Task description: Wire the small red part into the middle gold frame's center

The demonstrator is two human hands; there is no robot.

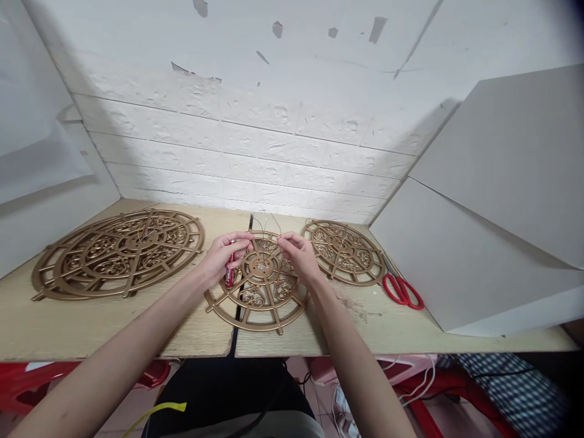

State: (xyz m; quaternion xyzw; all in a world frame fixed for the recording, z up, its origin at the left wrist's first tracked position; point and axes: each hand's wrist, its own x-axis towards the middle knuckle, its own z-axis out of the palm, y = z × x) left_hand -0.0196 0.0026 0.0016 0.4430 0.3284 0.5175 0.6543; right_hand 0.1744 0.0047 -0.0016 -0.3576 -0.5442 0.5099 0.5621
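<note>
In the middle of the table lies a round gold openwork disc (pixel 276 326) with spokes and scroll ornaments. Thin wires (pixel 264 244) rise from its hub. My left hand (pixel 224 255) is closed over the disc's left side, its fingers wrapped round a small red cylinder (pixel 230 278) with pale lettering, likely a battery. Its thumb and forefinger also pinch at a dark thin wire. Above the disc's right side, my right hand (pixel 298 250) is closed in a pinch on another thin wire, whose end sticks up past the fingertips.
Several similar gold discs (pixel 109 289) are stacked at the left. Another gold disc (pixel 353 277) lies at the right, beside red-handled scissors (pixel 402 291). A white brick-patterned wall (pixel 255 146) and white side panels (pixel 493 243) enclose the table. A dark seam (pixel 236 325) splits the tabletop.
</note>
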